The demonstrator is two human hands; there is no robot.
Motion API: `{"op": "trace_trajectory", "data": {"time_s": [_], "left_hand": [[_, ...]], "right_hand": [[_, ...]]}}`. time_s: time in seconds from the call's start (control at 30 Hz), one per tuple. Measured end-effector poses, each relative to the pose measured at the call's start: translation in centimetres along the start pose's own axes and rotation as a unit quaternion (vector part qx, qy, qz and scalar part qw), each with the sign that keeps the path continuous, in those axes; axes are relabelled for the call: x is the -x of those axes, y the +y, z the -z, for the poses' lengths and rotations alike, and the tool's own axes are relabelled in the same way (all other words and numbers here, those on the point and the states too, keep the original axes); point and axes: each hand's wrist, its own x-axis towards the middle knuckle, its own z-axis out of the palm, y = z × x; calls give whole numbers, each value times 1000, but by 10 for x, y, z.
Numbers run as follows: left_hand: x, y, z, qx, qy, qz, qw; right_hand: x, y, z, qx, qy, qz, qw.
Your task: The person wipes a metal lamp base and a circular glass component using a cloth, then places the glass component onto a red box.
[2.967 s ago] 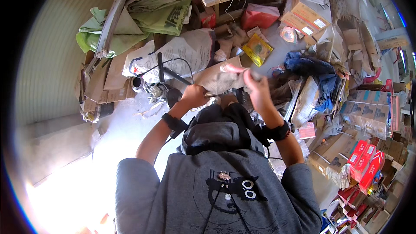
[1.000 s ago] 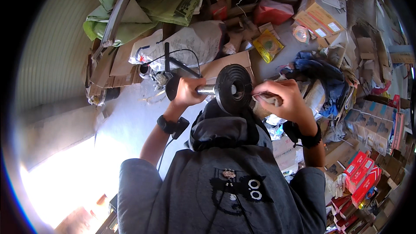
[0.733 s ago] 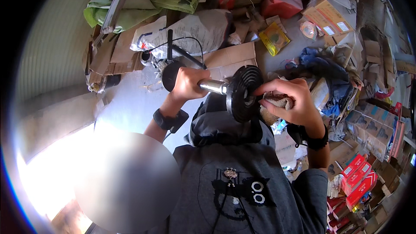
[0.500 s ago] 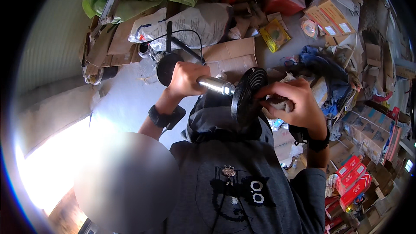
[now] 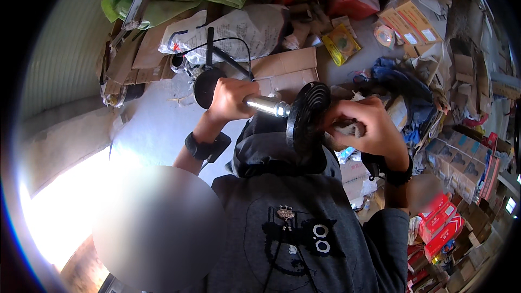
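A dumbbell with a chrome bar (image 5: 264, 106) is held near the middle of the picture, its fingers-wrapped grip in my left hand (image 5: 232, 98). Its black ridged plate (image 5: 305, 118) is on the right, tilted mostly edge-on; another black disc (image 5: 205, 88) shows just left of my fist. My right hand (image 5: 374, 129) is closed on a crumpled greyish-brown cloth (image 5: 350, 128), with its fingertips at the right plate's face, partly hidden behind it.
Flattened cardboard (image 5: 285, 68), a white sack (image 5: 244, 30), black tubing with a cable (image 5: 210, 43) and a yellow packet (image 5: 341, 45) lie beyond. Blue fabric (image 5: 407, 97) and stacked boxes (image 5: 456, 163) crowd the right. A corrugated wall (image 5: 65, 87) stands left.
Three seconds ago the dumbbell was not visible in my hands. Over the last second it has risen slightly and the right plate has turned edge-on, with my right hand following it.
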Motion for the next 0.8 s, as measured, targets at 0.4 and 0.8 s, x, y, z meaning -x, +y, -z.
{"op": "trace_trajectory", "data": {"time_s": [0.4, 0.8], "left_hand": [[10, -2, 1, 3, 23, 13, 1000], [39, -18, -1, -78, -24, 98, 992]], "right_hand": [[13, 19, 10, 125, 113, -36, 985], [65, 221, 91, 190, 248, -274, 910]]}}
